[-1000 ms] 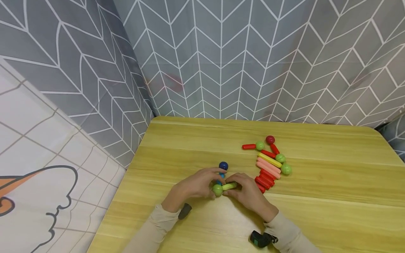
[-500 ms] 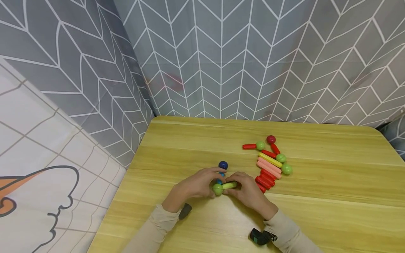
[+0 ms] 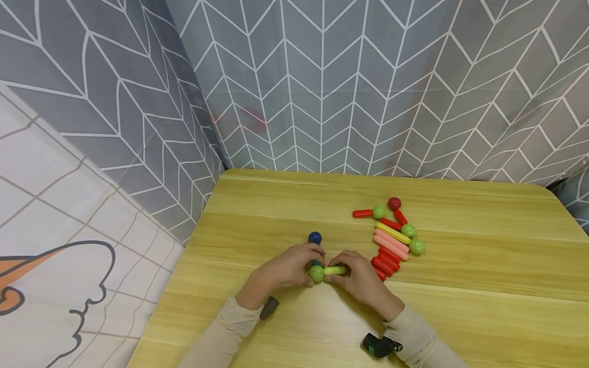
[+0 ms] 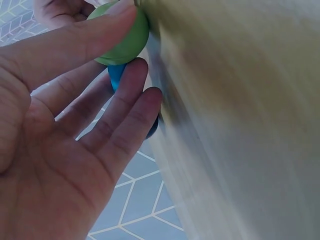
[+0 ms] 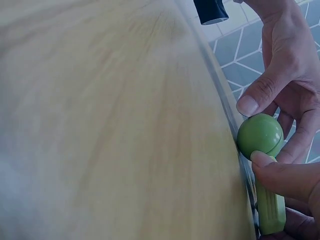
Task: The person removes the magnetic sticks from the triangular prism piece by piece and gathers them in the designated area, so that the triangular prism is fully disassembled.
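My left hand (image 3: 292,266) holds a green ball (image 3: 316,274) between thumb and fingers, low over the table. A light green rod (image 3: 335,270) meets the ball's right side, and my right hand (image 3: 361,281) pinches it. In the right wrist view the right thumb lies where the rod (image 5: 270,215) joins the ball (image 5: 260,134). A blue rod (image 4: 116,76) extends from the ball's far side, partly hidden by the left fingers. Beyond those fingers lies a dark blue ball (image 3: 315,237); whether it touches the blue rod is hidden.
Right of the hands lie several red rods (image 3: 385,259), pink rods (image 3: 391,243), a yellow rod (image 3: 392,232) and loose green balls (image 3: 416,246). Farther back are a dark red ball (image 3: 394,203) and a green ball (image 3: 379,212). A grey patterned curtain (image 3: 340,102) hangs behind the table (image 3: 483,245).
The dark blue ball and the blue rod have swung slightly to the left. Both hands stay almost in place, still holding the green ball and the light green rod.
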Demonstrator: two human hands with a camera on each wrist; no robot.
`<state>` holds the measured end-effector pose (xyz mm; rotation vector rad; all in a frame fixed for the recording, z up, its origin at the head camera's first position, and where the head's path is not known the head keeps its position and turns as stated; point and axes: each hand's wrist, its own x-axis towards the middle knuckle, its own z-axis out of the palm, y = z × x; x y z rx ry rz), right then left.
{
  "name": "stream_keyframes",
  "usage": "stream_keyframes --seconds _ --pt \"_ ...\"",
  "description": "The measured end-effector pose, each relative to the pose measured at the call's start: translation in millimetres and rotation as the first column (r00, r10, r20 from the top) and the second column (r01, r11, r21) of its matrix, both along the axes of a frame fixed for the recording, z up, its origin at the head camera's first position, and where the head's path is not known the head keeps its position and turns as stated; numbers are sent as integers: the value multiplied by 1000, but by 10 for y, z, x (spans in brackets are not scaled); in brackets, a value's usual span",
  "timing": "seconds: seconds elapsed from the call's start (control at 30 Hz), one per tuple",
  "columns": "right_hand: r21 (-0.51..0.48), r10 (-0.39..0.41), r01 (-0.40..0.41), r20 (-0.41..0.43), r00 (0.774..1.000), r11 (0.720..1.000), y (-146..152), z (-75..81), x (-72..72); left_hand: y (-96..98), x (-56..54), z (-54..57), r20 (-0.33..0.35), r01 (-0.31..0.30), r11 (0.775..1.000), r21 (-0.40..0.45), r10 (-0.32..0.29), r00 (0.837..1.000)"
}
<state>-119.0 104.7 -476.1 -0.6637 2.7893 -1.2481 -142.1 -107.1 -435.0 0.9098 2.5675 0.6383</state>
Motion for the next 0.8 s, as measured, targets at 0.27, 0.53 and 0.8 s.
stream_keyframes --seconds 0.27,0.53,0.8 --pt "-25 -26 28 75 997 999 14 2 10 10 -2 -23 -5 -16 999 38 16 1000" --pt "-152 10 15 166 986 988 28 -25 22 19 11 -34 4 -54 998 38 54 999" --pt "-213 -6 59 240 971 975 6 -25 53 24 -3 -62 18 -64 996 59 63 998"
